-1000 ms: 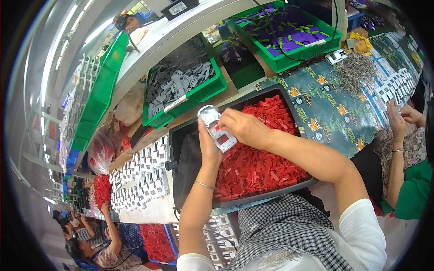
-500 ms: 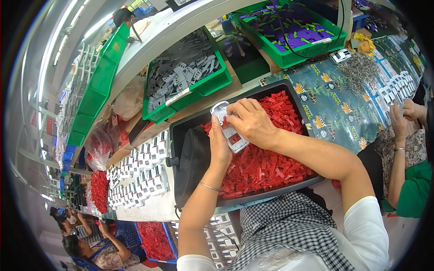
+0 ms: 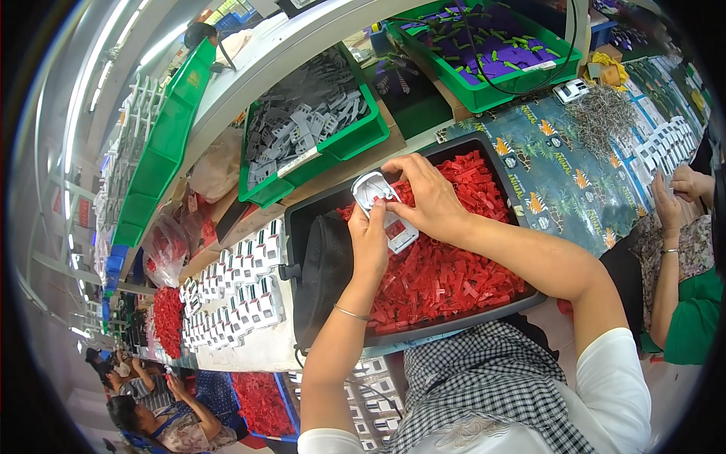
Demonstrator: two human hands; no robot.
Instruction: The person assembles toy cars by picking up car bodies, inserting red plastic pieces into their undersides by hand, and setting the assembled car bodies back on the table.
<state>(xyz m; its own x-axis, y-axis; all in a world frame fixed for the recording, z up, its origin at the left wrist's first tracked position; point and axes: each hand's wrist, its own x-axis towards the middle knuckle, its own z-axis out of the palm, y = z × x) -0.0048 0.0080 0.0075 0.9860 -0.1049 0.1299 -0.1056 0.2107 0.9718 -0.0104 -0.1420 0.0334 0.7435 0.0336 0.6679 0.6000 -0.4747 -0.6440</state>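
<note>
A white plastic toy car shell point(image 3: 402, 236) is held over the black tub, its hollow side facing up. My left hand point(image 3: 369, 240) is closed on its near left side, with the fingertips reaching into the hollow. My right hand point(image 3: 432, 198) grips it from the right, thumb at the inside and fingers curved around the far end. A bit of red shows between the fingertips; how it sits in the shell is mostly hidden. Under both hands, loose red plastic pieces point(image 3: 446, 284) fill the black tub point(image 3: 423, 337).
White toy car shells point(image 3: 234, 306) stand in rows at the left. Behind are a green bin point(image 3: 329, 163) of grey parts and another green bin point(image 3: 522, 94) of purple and green parts. A black mesh bag point(image 3: 325, 265) hangs over the tub's left side. A co-worker's hands point(image 3: 669, 200) work at right.
My right hand has drawn back slightly, and its fingers have opened from over the shell to curve around its far end. The left fingertips have moved further into the shell.
</note>
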